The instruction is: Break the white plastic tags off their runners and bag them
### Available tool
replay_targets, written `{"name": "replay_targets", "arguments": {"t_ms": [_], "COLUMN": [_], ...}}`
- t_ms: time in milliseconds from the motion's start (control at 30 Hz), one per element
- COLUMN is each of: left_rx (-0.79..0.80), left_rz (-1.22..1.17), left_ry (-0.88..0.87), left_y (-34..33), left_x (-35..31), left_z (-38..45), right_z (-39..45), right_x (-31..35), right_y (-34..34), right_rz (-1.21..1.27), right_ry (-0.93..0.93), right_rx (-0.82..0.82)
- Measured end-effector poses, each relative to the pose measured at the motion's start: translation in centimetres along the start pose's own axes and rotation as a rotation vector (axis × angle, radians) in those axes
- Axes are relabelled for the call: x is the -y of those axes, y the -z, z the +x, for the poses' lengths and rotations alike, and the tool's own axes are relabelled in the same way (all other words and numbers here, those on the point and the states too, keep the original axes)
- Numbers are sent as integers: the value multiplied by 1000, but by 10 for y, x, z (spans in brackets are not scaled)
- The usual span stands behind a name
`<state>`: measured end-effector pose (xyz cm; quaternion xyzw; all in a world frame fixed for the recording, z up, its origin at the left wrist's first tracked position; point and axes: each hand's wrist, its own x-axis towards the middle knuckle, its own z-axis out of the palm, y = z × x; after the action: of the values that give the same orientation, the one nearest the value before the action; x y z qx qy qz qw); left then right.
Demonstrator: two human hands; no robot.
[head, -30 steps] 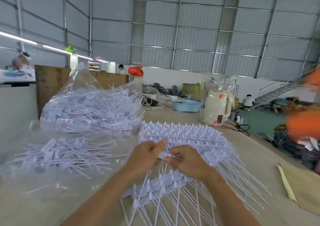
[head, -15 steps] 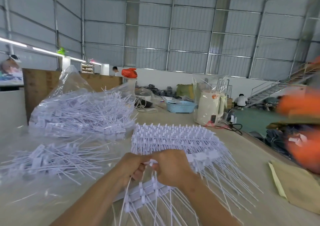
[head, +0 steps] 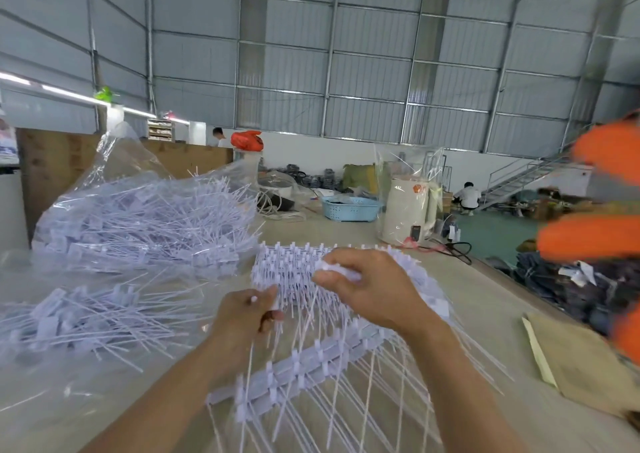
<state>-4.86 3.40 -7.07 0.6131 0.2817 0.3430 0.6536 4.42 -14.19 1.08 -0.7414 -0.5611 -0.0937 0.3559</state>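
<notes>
Head view: hands were tight together on one tag a second ago; now they've pulled apart, so I read one tag as just snapped off its runner.

Right hand (head: 367, 286) is lifted to about 1 o'clock of the left, fingers pinching a white tag head (head: 334, 270), its thin tail trailing down.

Left hand (head: 242, 317) is clenched around a bundle of thin white tails at its base, bracing the stock.

Runner strip (head: 304, 362) with tags still on it lies at 6 o'clock of the hands, on the worktop (head: 485, 317). A stack of uncut runners (head: 287, 265) sits just behind the hands at 12 o'clock.

Loose tags (head: 79, 317) are at 9 o'clock, seemingly on clear film. Clear bag (head: 138, 224), bulging with tags, at 10 o'clock.

Judgement: plenty of runners left, task well short of done. The freed tag should probably go left to the loose pile.
</notes>
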Motion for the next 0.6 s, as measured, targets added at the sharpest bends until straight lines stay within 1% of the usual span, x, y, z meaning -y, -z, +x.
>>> {"name": "replay_targets", "arguments": {"t_ms": [33,100,200,233,267,333,367,467,533,600], "left_rx": [62,164,332,363,361,293,250,130,120,162], "left_rz": [33,53,-99,-119,-74,98,142,162,182,223], "left_ry": [-10,-7,49,46,24,-41,-68,-106,-142,-175], "left_y": [-11,-26,-32,-31,-30,-28,-26,-21,-21,-22], "left_x": [3,2,-5,-5,-4,1,3,6,6,6], "left_z": [-5,-14,-21,-23,-25,-27,-27,-23,-23,-25], "right_z": [0,0,1,1,1,0,-1,-3,-5,-6], "right_x": [-2,-7,-14,-17,-19,-21,-22,-28,-33,-35], "right_y": [-11,-30,-48,-52,-55,-57,-56,-51,-50,-52], "right_rz": [-47,-127,-195,-212,-210,-143,-91,47,81,111], "right_ry": [-23,-48,-71,-73,-61,-35,-38,-136,-166,-167], "right_rx": [64,134,166,180,202,256,279,318,355,383]}}
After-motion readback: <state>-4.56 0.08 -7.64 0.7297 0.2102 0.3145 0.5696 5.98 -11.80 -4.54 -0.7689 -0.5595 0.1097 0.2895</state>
